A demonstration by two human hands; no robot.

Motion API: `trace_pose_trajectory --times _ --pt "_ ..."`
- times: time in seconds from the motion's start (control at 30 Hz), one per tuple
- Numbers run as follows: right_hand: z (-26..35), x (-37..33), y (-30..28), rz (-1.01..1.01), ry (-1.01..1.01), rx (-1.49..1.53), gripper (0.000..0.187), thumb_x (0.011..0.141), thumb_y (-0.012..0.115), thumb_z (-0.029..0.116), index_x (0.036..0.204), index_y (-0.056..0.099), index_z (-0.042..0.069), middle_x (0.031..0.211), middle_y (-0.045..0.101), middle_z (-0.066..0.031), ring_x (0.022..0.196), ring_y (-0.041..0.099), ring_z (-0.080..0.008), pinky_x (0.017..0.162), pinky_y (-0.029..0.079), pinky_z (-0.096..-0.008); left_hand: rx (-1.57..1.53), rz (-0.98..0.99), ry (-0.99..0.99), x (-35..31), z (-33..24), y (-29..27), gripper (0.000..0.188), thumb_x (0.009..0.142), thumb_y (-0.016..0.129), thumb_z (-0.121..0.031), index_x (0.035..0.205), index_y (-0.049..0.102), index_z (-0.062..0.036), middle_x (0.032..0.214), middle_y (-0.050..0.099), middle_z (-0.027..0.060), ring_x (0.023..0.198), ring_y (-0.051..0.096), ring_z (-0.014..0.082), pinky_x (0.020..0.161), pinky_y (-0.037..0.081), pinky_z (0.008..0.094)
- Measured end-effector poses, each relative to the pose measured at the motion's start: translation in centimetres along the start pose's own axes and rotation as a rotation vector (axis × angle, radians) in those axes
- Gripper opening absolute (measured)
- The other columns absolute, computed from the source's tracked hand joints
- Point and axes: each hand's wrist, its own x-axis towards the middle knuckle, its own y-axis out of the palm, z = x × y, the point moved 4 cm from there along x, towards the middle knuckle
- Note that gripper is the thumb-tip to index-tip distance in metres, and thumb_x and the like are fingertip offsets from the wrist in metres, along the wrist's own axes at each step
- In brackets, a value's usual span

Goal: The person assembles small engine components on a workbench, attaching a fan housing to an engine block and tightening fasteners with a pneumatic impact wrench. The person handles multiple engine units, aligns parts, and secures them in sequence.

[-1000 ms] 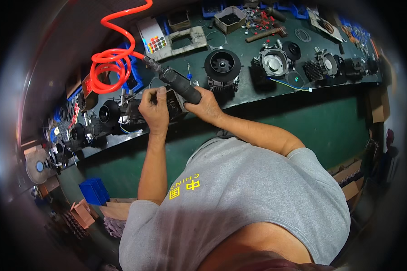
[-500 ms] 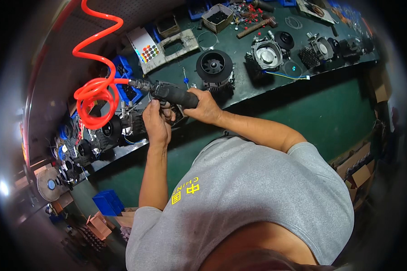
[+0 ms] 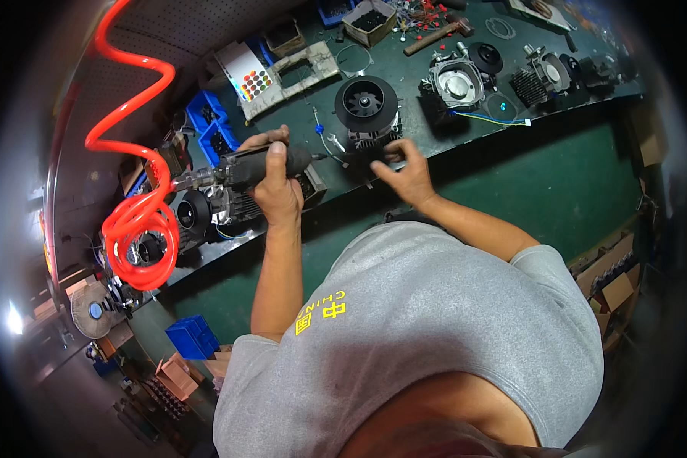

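My left hand (image 3: 277,183) is wrapped round a black air screwdriver (image 3: 263,168), thumb on top; its bit points right. A red coiled air hose (image 3: 141,153) runs from the tool's rear end up to the upper left. My right hand (image 3: 411,177) is empty, thumb and fingers apart, at the near side of a motor unit with a black fan wheel (image 3: 365,103) on top. Whether its fingertips touch the unit's dark lower part I cannot tell. Between the two hands lie a thin cable with a blue piece (image 3: 320,130) and a small wrench (image 3: 336,143).
More motor housings (image 3: 456,84) stand along the bench to the right, others (image 3: 233,206) to the left. Behind are a hammer (image 3: 439,38), a box of small black parts (image 3: 369,23), blue bins (image 3: 210,126) and a sticker sheet (image 3: 244,74). The bench's front edge runs close to my body.
My right hand has let go of the screwdriver and moved right to the fan unit. The left hand now holds the tool alone, its bit turned right. The hose coil has swung down and left.
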Motion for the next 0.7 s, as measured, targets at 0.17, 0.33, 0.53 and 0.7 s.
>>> trace_pose_trajectory --times 0.17,0.33,0.53,0.7 --pt "-1.6 1.6 -2.1 -0.21 -0.064 -0.228 0.078 0.075 0.091 0.029 0.134 0.05 -0.002 0.126 0.06 -0.0199 0.119 0.06 -0.0304 0.102 0.049 -0.0409 0.049 -0.027 0.063 1.4 -0.1 0.6 0.027 0.094 0.068 -0.006 0.118 0.057 -0.0038 0.108 0.065 0.0119 0.106 0.065 0.0253 0.112 0.048 0.0507" --pt "-2.4 5.2 -0.1 -0.153 -0.093 -0.192 0.107 0.07 0.092 0.027 0.154 0.033 -0.001 0.145 0.049 -0.0261 0.137 0.046 -0.0419 0.116 0.038 -0.0468 0.065 -0.053 0.044 1.6 -0.3 1.1 0.025 0.093 0.067 -0.005 0.116 0.058 -0.0036 0.107 0.065 0.0113 0.104 0.065 0.0246 0.111 0.048 0.0506" --pt "-3.4 6.6 0.6 -0.1 -0.119 -0.119 0.107 0.069 0.092 0.023 0.155 0.033 0.0 0.144 0.053 -0.0253 0.134 0.052 -0.0405 0.113 0.043 -0.0453 0.053 -0.07 0.073 1.7 -1.0 1.2 0.023 0.093 0.065 -0.004 0.115 0.058 -0.0036 0.107 0.065 0.0113 0.103 0.065 0.0244 0.11 0.05 0.05" --pt "-3.5 6.7 0.5 -0.079 -0.108 -0.111 0.103 0.07 0.091 0.022 0.154 0.034 0.0 0.141 0.055 -0.0254 0.132 0.055 -0.0397 0.111 0.045 -0.0445 0.036 -0.066 0.083 2.2 -0.7 0.5 0.025 0.093 0.069 -0.004 0.115 0.058 -0.0021 0.106 0.066 0.0124 0.101 0.066 0.024 0.106 0.053 0.0488"
